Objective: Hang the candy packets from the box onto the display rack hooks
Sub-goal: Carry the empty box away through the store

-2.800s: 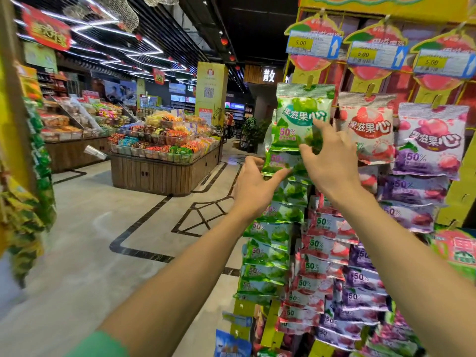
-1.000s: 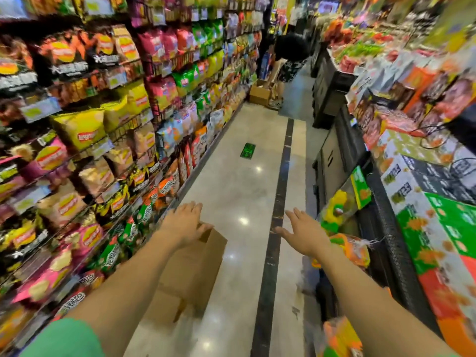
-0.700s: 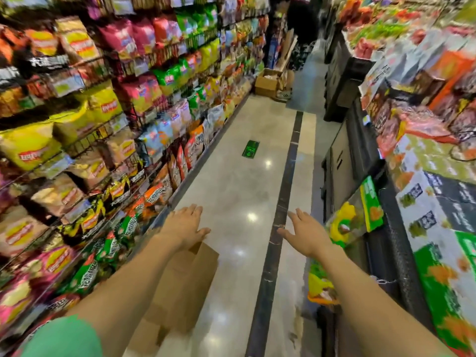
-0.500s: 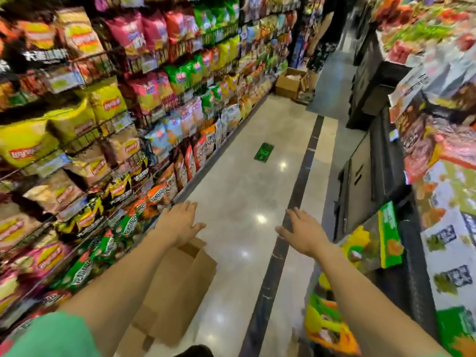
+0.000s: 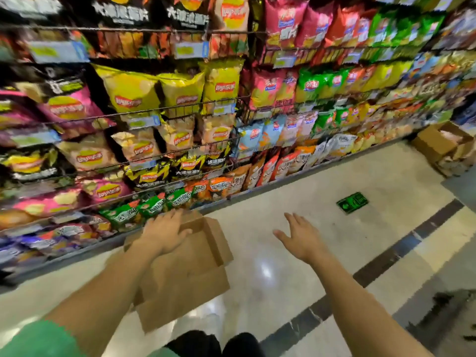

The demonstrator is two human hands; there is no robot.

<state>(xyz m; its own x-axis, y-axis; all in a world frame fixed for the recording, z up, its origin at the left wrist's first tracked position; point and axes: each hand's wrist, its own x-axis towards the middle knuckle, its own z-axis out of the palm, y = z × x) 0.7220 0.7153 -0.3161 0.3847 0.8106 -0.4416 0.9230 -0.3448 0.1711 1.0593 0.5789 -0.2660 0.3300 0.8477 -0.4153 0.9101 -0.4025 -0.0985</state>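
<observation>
A brown cardboard box [image 5: 190, 274] stands on the shiny floor against the foot of the snack shelves, its flaps open. My left hand [image 5: 164, 233] is over its near top edge with the fingers stretched out flat; I cannot tell whether it touches the flap. My right hand [image 5: 301, 235] hovers over the bare floor to the right of the box, fingers spread, holding nothing. The inside of the box is hidden. No candy packets and no display rack are in view.
Wire shelves [image 5: 180, 112] packed with chip bags fill the left and the back. A second open cardboard box [image 5: 443, 143] sits on the floor at far right. A green floor sticker [image 5: 351, 202] and a dark floor stripe [image 5: 386, 261] lie to the right.
I have left the candy rack and turned to the aisle. Over the last second the view swung left toward the chip shelves, and both hands came closer to the box.
</observation>
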